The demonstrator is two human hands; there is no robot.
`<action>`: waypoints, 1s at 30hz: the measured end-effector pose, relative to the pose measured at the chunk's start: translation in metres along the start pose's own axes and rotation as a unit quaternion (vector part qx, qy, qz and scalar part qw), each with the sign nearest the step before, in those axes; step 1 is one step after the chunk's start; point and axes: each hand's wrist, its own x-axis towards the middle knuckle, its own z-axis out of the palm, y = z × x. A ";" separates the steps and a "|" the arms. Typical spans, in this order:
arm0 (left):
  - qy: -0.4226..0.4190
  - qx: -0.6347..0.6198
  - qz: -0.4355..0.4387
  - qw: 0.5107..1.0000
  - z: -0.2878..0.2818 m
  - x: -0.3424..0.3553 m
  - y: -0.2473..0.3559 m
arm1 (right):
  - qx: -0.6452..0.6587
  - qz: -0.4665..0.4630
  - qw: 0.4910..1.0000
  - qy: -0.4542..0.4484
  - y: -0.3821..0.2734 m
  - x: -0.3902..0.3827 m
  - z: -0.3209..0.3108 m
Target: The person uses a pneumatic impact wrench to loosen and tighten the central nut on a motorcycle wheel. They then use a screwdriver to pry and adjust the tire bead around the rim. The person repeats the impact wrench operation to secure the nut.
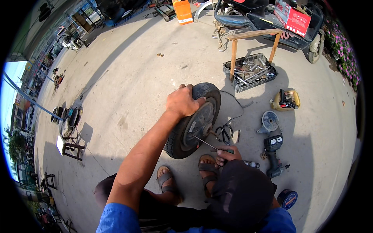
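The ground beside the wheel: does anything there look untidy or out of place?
Yes, slightly: a thin dark cable lies in loose bends just right of the wheel, which looks untidy.

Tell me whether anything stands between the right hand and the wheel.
Only the screwdriver held in the right hand, its shaft pointing at the wheel. Nothing else visible blocks the way; the left hand grips the wheel higher up.

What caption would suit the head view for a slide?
Outdoors, the left hand grips a rubber-tired wheel while the right hand angles a screwdriver-like tool toward its face.
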 end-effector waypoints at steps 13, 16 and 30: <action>0.005 0.000 0.005 1.000 0.005 0.003 0.006 | -0.313 -0.089 0.945 0.027 0.003 -0.003 -0.017; 0.006 -0.003 0.010 1.000 0.006 0.004 0.006 | -0.407 -0.097 0.908 -0.002 -0.013 -0.009 -0.009; 0.027 -0.018 0.017 0.999 0.008 0.004 0.000 | -0.220 -0.223 0.949 0.023 -0.055 0.011 -0.016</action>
